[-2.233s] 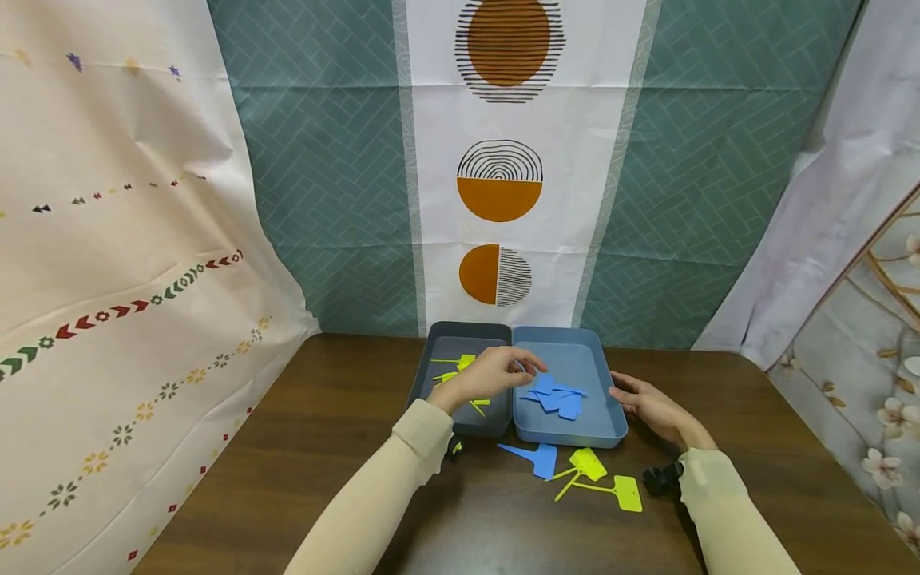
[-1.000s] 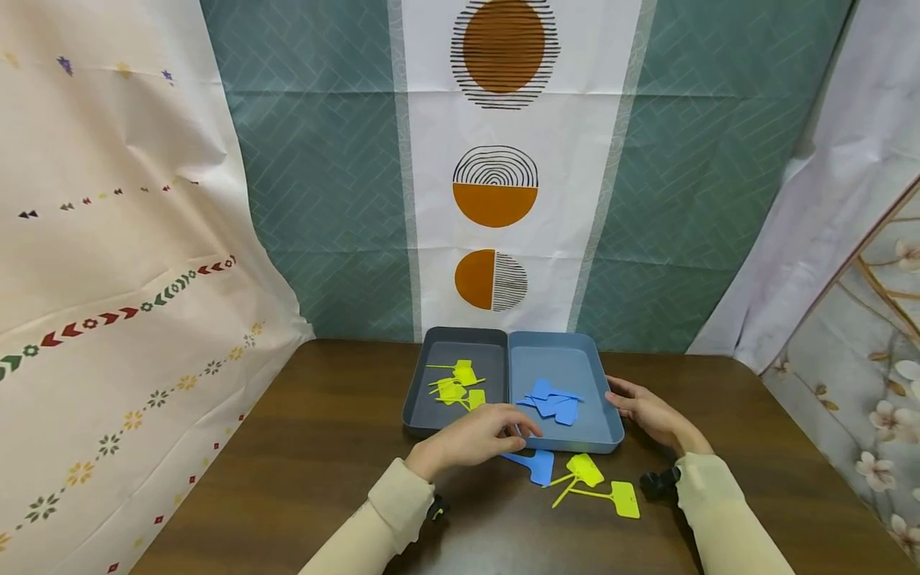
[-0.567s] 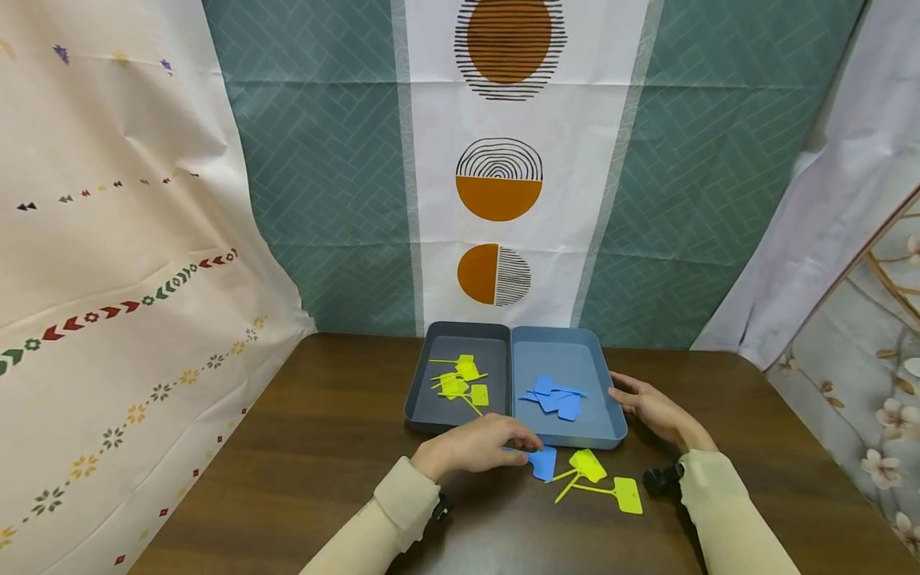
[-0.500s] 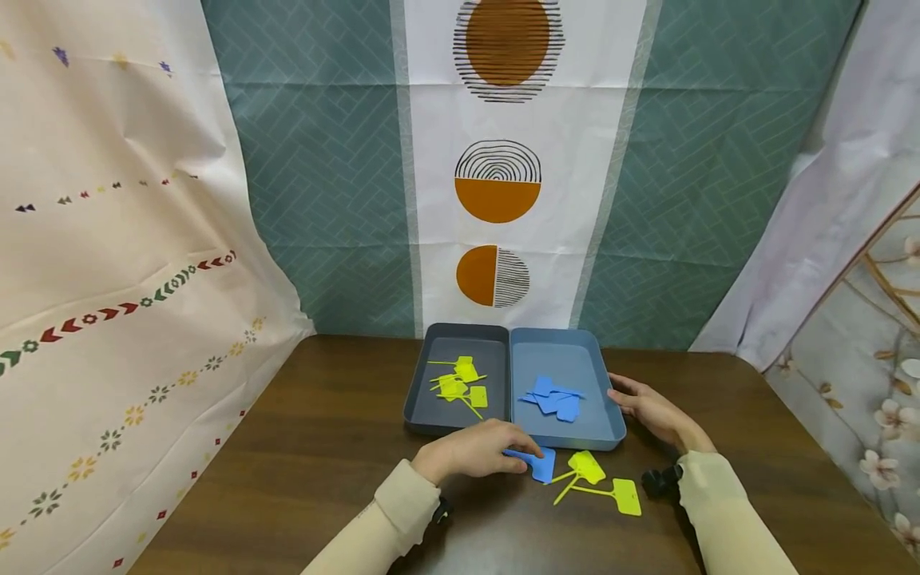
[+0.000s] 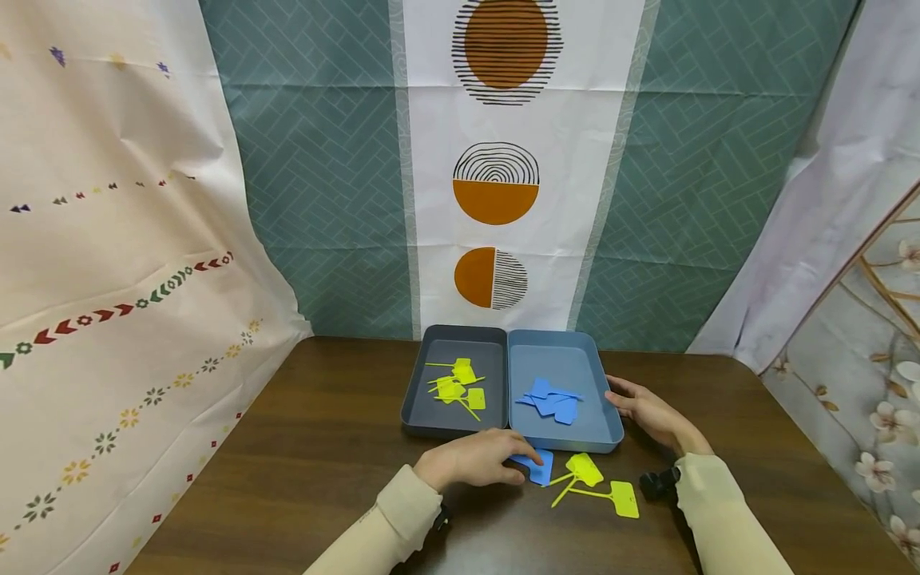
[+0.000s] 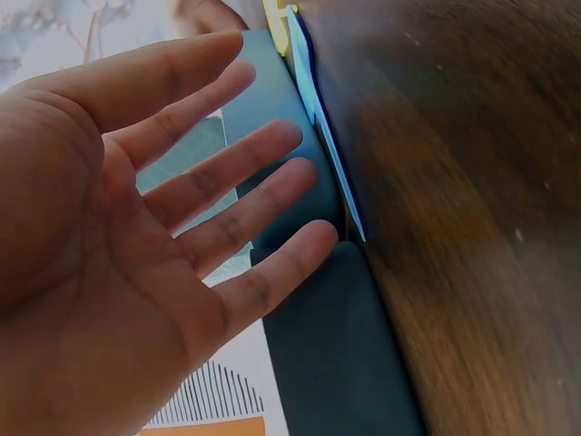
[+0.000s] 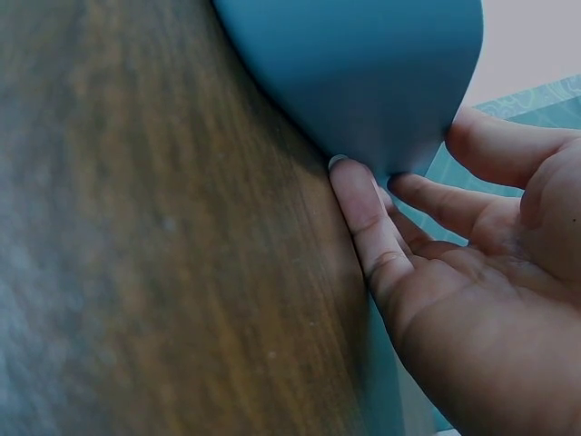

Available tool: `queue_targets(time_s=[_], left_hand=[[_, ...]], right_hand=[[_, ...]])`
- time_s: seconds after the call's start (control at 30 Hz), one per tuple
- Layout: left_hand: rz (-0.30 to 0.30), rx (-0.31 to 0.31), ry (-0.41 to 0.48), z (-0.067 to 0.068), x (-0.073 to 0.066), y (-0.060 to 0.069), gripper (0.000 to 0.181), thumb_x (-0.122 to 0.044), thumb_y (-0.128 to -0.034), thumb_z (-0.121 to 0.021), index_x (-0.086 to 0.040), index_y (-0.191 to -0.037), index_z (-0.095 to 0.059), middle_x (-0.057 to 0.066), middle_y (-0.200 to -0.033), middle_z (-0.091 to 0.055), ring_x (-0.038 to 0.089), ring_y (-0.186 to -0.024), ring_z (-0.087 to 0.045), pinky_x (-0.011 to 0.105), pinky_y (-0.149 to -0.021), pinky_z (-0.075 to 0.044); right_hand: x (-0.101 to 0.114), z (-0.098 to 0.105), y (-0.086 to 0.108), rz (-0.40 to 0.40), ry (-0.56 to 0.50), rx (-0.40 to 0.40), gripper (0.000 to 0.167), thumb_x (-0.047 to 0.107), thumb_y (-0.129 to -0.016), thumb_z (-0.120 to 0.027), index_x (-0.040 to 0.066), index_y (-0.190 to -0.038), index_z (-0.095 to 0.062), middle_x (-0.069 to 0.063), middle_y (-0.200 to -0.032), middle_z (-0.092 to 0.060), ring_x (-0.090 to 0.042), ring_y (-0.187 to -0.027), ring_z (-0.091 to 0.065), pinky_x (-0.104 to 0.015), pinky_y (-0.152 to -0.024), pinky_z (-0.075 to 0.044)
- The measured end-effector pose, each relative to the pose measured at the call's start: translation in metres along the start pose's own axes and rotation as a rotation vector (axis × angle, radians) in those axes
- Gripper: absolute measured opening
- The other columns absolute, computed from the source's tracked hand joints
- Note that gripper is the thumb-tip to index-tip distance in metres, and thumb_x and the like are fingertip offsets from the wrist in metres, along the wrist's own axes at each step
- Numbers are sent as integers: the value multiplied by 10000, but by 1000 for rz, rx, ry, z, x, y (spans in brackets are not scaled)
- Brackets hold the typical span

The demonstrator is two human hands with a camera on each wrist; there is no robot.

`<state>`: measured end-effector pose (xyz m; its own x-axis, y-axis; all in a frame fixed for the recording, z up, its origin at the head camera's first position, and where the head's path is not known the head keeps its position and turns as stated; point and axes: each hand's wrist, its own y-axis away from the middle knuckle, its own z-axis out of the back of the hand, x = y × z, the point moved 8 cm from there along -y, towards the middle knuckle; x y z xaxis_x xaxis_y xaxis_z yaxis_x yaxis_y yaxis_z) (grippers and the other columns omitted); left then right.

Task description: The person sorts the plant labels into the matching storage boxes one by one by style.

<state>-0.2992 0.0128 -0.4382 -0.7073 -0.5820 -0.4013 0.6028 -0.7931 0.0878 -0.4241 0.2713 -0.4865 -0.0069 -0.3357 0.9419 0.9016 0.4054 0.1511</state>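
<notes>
My left hand point(image 5: 477, 461) hovers over a blue T-shaped plant label point(image 5: 542, 466) on the table; the left wrist view shows its fingers spread, holding nothing. That label lies in front of the blue tray point(image 5: 561, 343). My right hand point(image 5: 650, 411) touches the tray's right side with fingers and thumb, as the right wrist view shows on the tray wall point(image 7: 363, 82). Inside the blue tray is a pile of blue plant labels point(image 5: 552, 402). Several yellow plant labels point(image 5: 460, 387) lie in the dark grey tray point(image 5: 467, 335). More yellow plant labels point(image 5: 624, 499) rest on the table, right of the blue one.
Both trays stand side by side at the back of the brown wooden table point(image 5: 323, 447). A patterned cloth point(image 5: 496, 200) hangs behind it, with curtains at the left and right. A dark band device point(image 5: 659, 484) sits at my right wrist.
My left hand has moved back from above the blue tray, then down and right to the blue label on the table. My right hand stays at the tray's side.
</notes>
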Motion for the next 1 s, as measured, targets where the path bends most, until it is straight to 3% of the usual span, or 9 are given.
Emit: queue_targets(time_s=[0.2, 0.6, 0.77, 1.0], left_hand=[[13, 4, 13, 0, 0, 0, 351, -240, -1029, -687, -248, -1380, -678, -58, -1433, -587, 118, -1359, -502, 330, -1123, -415], [-24, 27, -5, -2, -3, 1, 341, -232, -1027, -689, -210, -1368, -692, -67, -1386, -612, 92, -1315, -530, 291, -1116, -418], [-38, 52, -39, -3, -4, 0, 321, -209, -1026, -688, -183, -1344, -711, -74, -1344, -645, 62, -1294, -548, 256, -1131, -396], [-34, 61, -18, -3, -5, 1, 297, -199, -1029, -683, -152, -1319, -727, -70, -1269, -683, 29, -1177, -594, 188, -1013, -455]], right_hand=[[0, 1, 1, 6, 15, -1, 713, 261, -1130, -459, -62, -1636, -75, -331, -1677, -103, -496, -1498, -286, -608, -1199, -281], [0, -2, 1, 4, 22, 18, 741, 288, -1129, -464, -68, -1634, -55, -340, -1671, -107, -485, -1491, -309, -593, -1192, -310], [3, 0, 0, 12, 4, 15, 728, 267, -1133, -457, -64, -1635, -48, -336, -1676, -90, -500, -1495, -282, -626, -1202, -262], [0, 0, 0, -8, -4, 11, 714, 267, -1133, -453, -44, -1643, -62, -309, -1688, -95, -479, -1507, -277, -605, -1211, -254]])
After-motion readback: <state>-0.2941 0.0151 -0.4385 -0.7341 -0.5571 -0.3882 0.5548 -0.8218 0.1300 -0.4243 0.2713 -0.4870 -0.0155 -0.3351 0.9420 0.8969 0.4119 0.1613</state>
